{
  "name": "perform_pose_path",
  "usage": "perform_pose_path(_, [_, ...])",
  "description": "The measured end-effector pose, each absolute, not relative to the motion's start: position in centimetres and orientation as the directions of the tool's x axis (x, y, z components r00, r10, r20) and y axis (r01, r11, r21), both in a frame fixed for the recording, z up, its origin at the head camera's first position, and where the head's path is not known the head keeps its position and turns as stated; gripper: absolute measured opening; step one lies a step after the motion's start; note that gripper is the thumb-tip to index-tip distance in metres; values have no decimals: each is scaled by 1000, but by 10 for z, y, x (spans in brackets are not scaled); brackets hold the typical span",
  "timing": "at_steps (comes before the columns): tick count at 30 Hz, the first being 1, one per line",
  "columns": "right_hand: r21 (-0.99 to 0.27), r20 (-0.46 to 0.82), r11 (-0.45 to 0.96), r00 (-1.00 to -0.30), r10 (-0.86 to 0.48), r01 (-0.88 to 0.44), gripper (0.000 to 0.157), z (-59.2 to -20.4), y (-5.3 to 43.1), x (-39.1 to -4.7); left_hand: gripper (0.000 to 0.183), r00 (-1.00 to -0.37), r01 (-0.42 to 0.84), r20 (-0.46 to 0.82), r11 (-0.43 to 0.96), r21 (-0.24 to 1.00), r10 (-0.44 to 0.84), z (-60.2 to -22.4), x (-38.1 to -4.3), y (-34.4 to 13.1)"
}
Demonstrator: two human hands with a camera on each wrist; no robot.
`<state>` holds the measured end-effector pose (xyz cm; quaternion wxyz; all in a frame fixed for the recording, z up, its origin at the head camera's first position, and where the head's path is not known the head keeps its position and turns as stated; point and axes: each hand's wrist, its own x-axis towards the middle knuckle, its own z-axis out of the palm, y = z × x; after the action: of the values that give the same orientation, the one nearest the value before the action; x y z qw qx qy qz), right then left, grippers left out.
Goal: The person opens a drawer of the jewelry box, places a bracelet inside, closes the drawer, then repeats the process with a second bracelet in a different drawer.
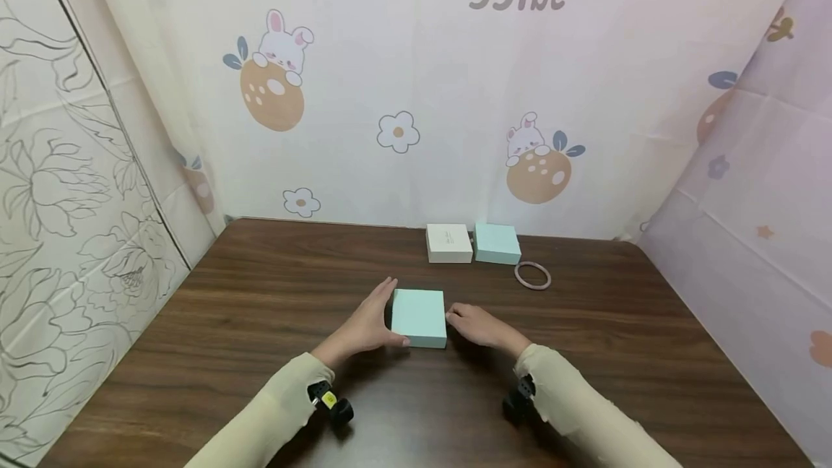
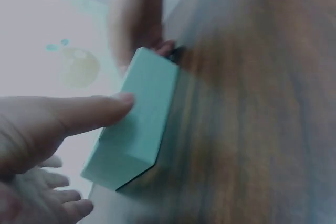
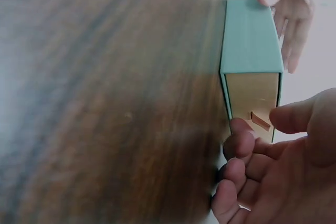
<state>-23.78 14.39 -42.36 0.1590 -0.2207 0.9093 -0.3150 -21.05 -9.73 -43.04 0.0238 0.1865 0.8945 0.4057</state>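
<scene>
A mint-green drawer-style box (image 1: 419,313) lies on the table between both hands. Its right end shows a tan inner drawer (image 3: 252,93) with a small ribbon pull tab (image 3: 260,121). My left hand (image 1: 367,323) spans the box's left side, its thumb touching the front side and its straight fingers beside the far left corner. In the left wrist view those fingers look apart from the box. At the right end, my right hand (image 1: 479,325) has its thumb and bent forefinger on either side of the tab, with a gap between them. Its other fingers curl loosely.
Near the table's back edge stand a white box (image 1: 448,244) and another mint-green box (image 1: 497,244), side by side. A pale pink ring (image 1: 532,276) lies in front of them. Printed curtains (image 1: 403,78) rise behind the dark wooden table (image 1: 292,266).
</scene>
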Motion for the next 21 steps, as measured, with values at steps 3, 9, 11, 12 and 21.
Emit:
perform_pose_path(3, [-648, -150, 693, -840, -522, -315, 27, -423, 144, -240, 106, -913, 320, 78, 587, 744, 399, -434, -216, -100])
perform_pose_path(9, [-654, -129, 658, -802, -583, -373, 27, -424, 143, -244, 103, -908, 299, 50, 559, 774, 417, -440, -219, -103])
perform_pose_path(11, [-657, -127, 653, -799, -588, -376, 27, -425, 143, -244, 103, -909, 295, 53, 549, 782, 413, -441, -219, -103])
perform_pose_path(12, [-658, -127, 653, -799, -588, -376, 27, -426, 143, -245, 103, -910, 293, 55, 545, 785, 411, -441, -219, -102])
perform_pose_path(21, [-677, -138, 658, -821, -554, -330, 28, -427, 141, -245, 102, -914, 285, 54, 542, 790, 403, -444, -220, -104])
